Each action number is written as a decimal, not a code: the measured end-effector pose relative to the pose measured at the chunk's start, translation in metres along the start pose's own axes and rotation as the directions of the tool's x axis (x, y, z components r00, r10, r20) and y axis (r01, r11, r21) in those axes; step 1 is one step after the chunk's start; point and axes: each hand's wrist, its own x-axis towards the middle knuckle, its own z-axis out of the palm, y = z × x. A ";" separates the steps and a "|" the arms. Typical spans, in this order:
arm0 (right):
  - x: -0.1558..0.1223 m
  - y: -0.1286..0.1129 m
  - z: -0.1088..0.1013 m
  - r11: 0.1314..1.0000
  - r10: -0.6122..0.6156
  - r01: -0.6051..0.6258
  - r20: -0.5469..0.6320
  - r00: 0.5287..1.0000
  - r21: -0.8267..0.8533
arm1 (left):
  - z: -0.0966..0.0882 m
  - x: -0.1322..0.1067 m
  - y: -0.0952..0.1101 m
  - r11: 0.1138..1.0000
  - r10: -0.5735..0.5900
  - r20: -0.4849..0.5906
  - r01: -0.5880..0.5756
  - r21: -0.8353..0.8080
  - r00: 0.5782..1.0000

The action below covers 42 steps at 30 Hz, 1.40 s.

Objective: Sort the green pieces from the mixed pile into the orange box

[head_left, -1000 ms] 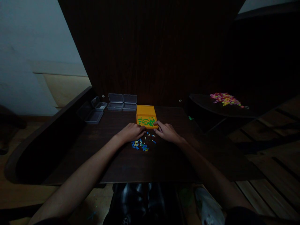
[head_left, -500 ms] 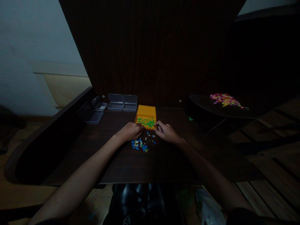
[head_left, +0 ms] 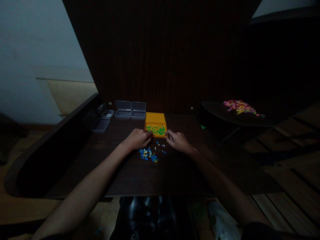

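Note:
A yellow box [head_left: 155,117] lies with its lid folded back on the dark table, and many small green pieces [head_left: 160,130] are scattered inside it. At its front left corner is my left hand [head_left: 139,138], fingers curled and closed on the edge. My right hand [head_left: 178,140] pinches the front right corner between thumb and fingers. Just in front of the box, between my hands and nearer to me, lies a loose pile of small blue, white and yellow bricks [head_left: 149,155], with a few strays [head_left: 160,146] to its right.
Clear plastic cases [head_left: 130,114] stand with lids up left of the box, and smaller ones [head_left: 100,124] sit by the raised left side panel [head_left: 52,143]. On a side shelf [head_left: 215,110] at right rests a heap of pink and yellow beads [head_left: 241,107]. A dark panel [head_left: 160,60] rises behind.
The yellow box has turned slightly and now sits straighter, its lid shifted a little left. My left hand has moved slightly left and away from me with it. The right hand barely moved.

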 end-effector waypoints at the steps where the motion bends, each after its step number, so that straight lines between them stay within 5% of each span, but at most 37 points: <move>1: 0.000 0.000 0.000 1.000 0.001 -0.001 -0.005 1.000 0.001 | -0.001 0.000 -0.001 1.000 -0.027 -0.002 0.027 0.010 1.000; 7: -0.001 0.004 0.004 0.992 -0.075 0.081 -0.064 0.995 0.094 | -0.003 -0.001 -0.017 0.989 -0.147 -0.011 0.147 0.016 0.989; 12: -0.001 0.006 0.011 0.960 -0.158 0.176 -0.098 0.983 0.220 | -0.004 -0.003 -0.040 0.972 -0.195 -0.004 0.193 -0.132 0.981; 17: -0.001 0.005 0.012 0.945 -0.186 0.203 -0.089 0.978 0.257 | -0.002 -0.006 -0.054 0.878 -0.142 0.198 0.216 -0.428 0.970; 23: -0.001 0.001 0.011 0.959 -0.197 0.198 -0.023 0.980 0.202 | 0.003 -0.006 -0.040 0.705 -0.072 0.383 0.319 -0.634 0.921; 26: -0.001 -0.002 0.011 0.965 -0.199 0.197 -0.008 0.980 0.171 | 0.002 -0.004 -0.034 0.744 -0.054 0.341 0.265 -0.613 0.939; 32: -0.002 -0.003 0.009 0.970 -0.177 0.179 -0.026 0.984 0.162 | 0.000 -0.002 -0.034 0.839 -0.046 0.070 0.076 -0.539 0.997; 42: -0.015 -0.036 0.006 0.797 -0.416 0.379 -0.028 0.909 0.470 | -0.010 -0.028 0.001 0.785 0.091 0.093 -0.014 -0.619 0.991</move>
